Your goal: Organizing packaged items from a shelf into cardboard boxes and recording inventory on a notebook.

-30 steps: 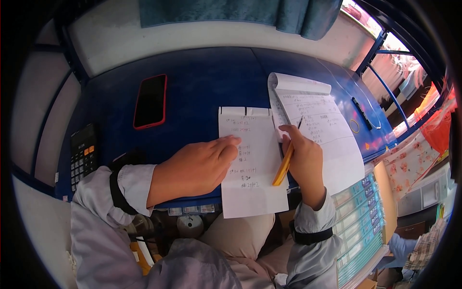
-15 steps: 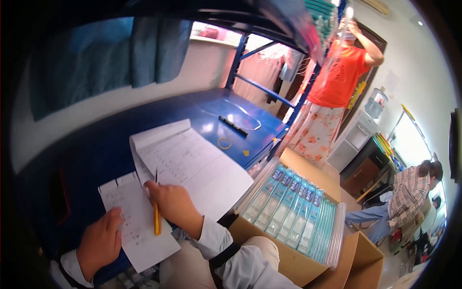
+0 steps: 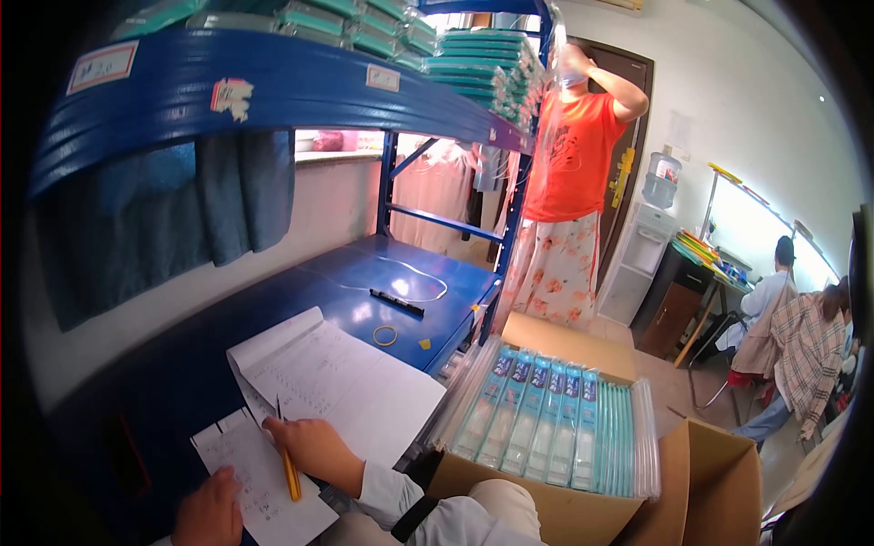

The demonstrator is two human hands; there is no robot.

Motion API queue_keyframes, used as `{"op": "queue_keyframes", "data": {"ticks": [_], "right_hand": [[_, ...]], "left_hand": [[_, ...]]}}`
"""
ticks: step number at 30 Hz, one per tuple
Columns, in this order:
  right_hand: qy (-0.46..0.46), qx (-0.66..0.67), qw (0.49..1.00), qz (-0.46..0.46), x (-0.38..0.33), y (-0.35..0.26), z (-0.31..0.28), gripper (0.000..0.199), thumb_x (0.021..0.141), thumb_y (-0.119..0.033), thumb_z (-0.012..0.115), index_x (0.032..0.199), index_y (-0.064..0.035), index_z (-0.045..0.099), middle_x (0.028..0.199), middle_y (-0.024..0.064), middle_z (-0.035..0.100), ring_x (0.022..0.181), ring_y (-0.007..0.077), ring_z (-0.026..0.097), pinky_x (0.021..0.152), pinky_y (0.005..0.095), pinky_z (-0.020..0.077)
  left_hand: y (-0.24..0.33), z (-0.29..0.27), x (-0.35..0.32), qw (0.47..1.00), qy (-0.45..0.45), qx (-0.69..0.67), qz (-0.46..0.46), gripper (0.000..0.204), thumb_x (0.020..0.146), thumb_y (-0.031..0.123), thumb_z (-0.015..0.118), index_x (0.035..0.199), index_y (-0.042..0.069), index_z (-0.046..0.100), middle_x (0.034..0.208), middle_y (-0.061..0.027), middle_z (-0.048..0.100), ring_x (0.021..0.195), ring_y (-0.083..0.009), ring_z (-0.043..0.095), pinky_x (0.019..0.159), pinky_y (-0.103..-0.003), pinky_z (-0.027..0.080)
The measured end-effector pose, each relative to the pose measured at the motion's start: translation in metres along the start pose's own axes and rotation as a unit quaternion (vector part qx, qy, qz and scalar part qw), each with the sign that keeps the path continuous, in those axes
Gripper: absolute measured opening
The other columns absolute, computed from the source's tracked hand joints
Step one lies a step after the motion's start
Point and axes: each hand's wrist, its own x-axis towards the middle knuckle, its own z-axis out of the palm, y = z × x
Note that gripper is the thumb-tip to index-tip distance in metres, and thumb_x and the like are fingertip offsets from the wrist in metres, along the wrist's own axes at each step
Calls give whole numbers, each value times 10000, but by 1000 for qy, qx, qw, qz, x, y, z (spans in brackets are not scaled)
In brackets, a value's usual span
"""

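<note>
My right hand [image 3: 314, 450] grips a yellow pencil [image 3: 289, 469], its tip over a small white slip of paper [image 3: 259, 487] covered in handwriting. My left hand [image 3: 209, 512] rests flat on the lower edge of that slip, at the bottom of the view. A larger open notepad [image 3: 341, 387] with written rows lies just beyond the slip on the blue shelf surface [image 3: 309, 300]. Both forearms wear pale sleeves; a dark strap circles the right wrist.
An open cardboard box [image 3: 555, 510] of upright teal packets [image 3: 546, 414] stands at my right. A black marker [image 3: 397, 302], rubber band [image 3: 385, 336] and white cord lie farther along the shelf. A person in an orange shirt [image 3: 578, 159] stands beyond; two people sit at a desk, far right.
The view has swung up and to the right, from looking down on the papers to the room. A phone and calculator have left the picture. My hands remain on the slip with the pencil.
</note>
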Motion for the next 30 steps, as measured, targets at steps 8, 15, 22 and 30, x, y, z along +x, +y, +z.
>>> {"op": "queue_keyframes", "data": {"ticks": [8,15,22,30], "right_hand": [[2,-9,1000,-2,-1,-1,-2,190,817,-78,517,1007,-65,520,656,125,610,629,305,631,569,368,497],[9,-2,1000,-1,-1,-2,-1,191,819,-93,509,1009,-68,520,646,127,601,616,311,621,561,384,487],[-11,-9,1000,5,0,1,1,217,859,-133,522,1069,-82,543,654,130,605,623,296,629,573,356,493],[-12,-5,1000,8,0,-1,-5,215,852,-126,546,1061,-76,543,660,127,611,619,286,634,561,340,497]], "left_hand": [[-4,3,-2,1000,12,-2,17,313,890,60,421,1183,-44,458,1195,-259,510,1076,-407,508,900,-419,434],[-6,7,-4,1000,17,3,22,313,884,52,433,1183,-40,452,1202,-257,505,1079,-408,506,902,-419,433],[-3,4,-2,1000,4,7,18,302,882,52,439,1169,-41,462,1206,-255,505,1088,-403,503,901,-411,437],[0,1,0,999,12,18,36,294,890,51,440,1167,-45,462,1208,-257,506,1096,-400,504,911,-408,435]]}}
